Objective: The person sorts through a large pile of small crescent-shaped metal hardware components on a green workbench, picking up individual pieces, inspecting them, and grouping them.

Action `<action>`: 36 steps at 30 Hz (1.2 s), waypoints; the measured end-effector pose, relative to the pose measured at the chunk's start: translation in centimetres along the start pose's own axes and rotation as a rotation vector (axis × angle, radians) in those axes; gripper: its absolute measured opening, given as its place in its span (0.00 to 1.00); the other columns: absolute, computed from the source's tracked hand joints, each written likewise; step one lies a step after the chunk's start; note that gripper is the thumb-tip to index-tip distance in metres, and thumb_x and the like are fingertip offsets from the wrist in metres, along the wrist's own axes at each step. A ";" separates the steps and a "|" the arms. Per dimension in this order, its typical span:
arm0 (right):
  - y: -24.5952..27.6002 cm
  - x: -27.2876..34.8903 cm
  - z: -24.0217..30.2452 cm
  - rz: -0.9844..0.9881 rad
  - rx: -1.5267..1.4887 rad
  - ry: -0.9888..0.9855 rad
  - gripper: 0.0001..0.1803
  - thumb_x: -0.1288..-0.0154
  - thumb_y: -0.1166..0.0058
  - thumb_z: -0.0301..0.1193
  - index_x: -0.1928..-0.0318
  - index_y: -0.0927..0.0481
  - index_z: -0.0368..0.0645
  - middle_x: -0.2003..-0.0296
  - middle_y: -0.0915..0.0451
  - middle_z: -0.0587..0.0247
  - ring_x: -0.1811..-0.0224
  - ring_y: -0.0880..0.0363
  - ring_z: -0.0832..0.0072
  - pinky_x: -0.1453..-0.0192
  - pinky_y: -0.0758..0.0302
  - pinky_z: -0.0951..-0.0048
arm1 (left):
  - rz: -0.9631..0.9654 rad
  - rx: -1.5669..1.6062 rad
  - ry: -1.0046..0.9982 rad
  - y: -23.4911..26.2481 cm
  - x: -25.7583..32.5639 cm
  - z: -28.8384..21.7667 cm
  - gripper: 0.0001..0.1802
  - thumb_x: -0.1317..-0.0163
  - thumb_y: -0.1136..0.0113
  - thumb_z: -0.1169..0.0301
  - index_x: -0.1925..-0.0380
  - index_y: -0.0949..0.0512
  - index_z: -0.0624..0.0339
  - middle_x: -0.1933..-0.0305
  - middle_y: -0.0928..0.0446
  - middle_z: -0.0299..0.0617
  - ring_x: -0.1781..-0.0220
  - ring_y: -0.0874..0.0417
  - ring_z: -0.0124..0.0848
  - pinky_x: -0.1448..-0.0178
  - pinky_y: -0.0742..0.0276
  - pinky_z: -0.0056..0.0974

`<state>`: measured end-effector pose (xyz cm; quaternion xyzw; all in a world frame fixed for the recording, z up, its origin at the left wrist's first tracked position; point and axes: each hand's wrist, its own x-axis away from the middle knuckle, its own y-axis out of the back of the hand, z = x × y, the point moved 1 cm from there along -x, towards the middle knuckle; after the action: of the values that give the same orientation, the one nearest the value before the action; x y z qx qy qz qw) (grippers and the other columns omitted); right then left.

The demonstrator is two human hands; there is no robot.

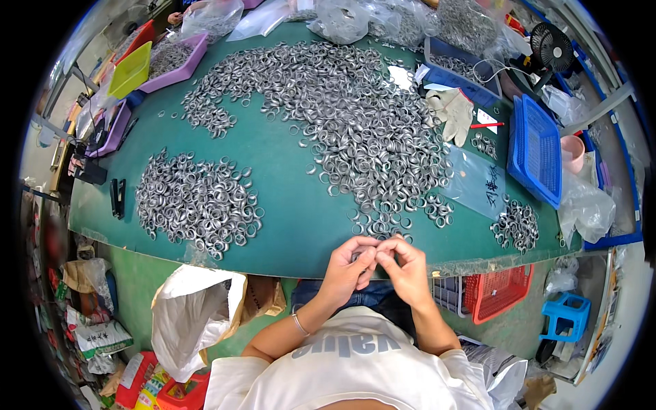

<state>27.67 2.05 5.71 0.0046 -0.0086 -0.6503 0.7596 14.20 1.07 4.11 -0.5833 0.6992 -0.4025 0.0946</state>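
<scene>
Both hands are meeting at the desk's (287, 205) near edge: left hand (347, 268) and right hand (408, 270) are pinching a small metal ring (375, 251) together, fingertips narrow. Big ring pile (355, 116) is sitting mid-desk within reach; smaller pile (195, 201) is lying near the left edge.

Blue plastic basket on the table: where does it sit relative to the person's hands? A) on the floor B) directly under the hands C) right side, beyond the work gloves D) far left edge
C: the blue plastic basket lies on the table's right side, past the work gloves, away from both hands.
</scene>
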 end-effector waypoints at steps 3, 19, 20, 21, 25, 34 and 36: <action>0.8 -0.7 0.9 0.022 0.257 0.152 0.04 0.46 0.43 0.22 0.68 0.22 0.37 0.73 0.25 0.62 0.69 0.29 0.77 0.65 0.33 0.76 | -0.054 -0.027 -0.008 -0.1 -0.2 -0.2 0.11 0.34 0.50 0.65 0.66 0.28 0.62 0.82 0.33 0.34 0.87 0.41 0.17 0.86 0.47 0.23; 2.3 -3.6 -0.6 -0.283 0.177 0.069 0.04 0.43 0.42 0.23 0.70 0.24 0.38 0.76 0.27 0.72 0.74 0.34 0.87 0.68 0.37 0.84 | -0.029 0.094 -0.033 -0.4 -0.1 -0.5 0.13 0.38 0.45 0.73 0.55 0.25 0.66 0.74 0.28 0.37 0.75 0.31 0.20 0.83 0.40 0.22; 1.9 -2.6 -0.4 -0.246 0.013 -0.021 0.03 0.42 0.43 0.23 0.70 0.25 0.39 0.74 0.26 0.71 0.72 0.32 0.86 0.66 0.35 0.84 | -0.051 0.044 -0.088 -0.7 -0.3 -0.5 0.13 0.38 0.45 0.73 0.55 0.25 0.66 0.74 0.28 0.37 0.76 0.32 0.20 0.83 0.40 0.21; 1.2 -1.8 -0.3 -0.207 -0.153 -0.110 0.03 0.41 0.45 0.23 0.69 0.25 0.39 0.72 0.24 0.70 0.70 0.30 0.85 0.63 0.33 0.83 | -0.074 -0.005 -0.143 -0.9 -0.4 -0.4 0.12 0.38 0.45 0.73 0.55 0.25 0.67 0.75 0.28 0.37 0.77 0.33 0.20 0.83 0.40 0.21; 0.5 -1.3 -0.6 -0.039 -0.311 -0.208 0.02 0.40 0.45 0.24 0.67 0.24 0.39 0.71 0.24 0.72 0.69 0.29 0.86 0.62 0.32 0.83 | -0.074 -0.178 -0.150 -1.0 -0.7 -0.2 0.13 0.36 0.48 0.71 0.55 0.26 0.68 0.78 0.30 0.37 0.81 0.35 0.19 0.84 0.42 0.22; 5.5 -9.5 -1.5 -0.531 0.988 0.460 0.04 0.44 0.44 0.24 0.69 0.24 0.35 0.75 0.28 0.56 0.74 0.31 0.66 0.69 0.33 0.69 | -0.036 0.042 0.044 -0.4 -0.7 -0.6 0.13 0.38 0.47 0.72 0.54 0.25 0.67 0.69 0.25 0.41 0.77 0.30 0.21 0.83 0.40 0.20; 5.2 -9.7 -1.6 -0.479 1.059 0.482 0.04 0.44 0.45 0.24 0.70 0.25 0.35 0.75 0.28 0.55 0.74 0.30 0.64 0.69 0.33 0.69 | -0.037 0.047 0.058 -0.1 -0.6 -0.3 0.14 0.38 0.47 0.72 0.53 0.26 0.66 0.66 0.25 0.40 0.74 0.29 0.22 0.81 0.39 0.20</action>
<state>31.38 12.44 4.17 0.5283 -0.1569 -0.6908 0.4680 14.29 1.79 4.20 -0.5819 0.6809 -0.4374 0.0805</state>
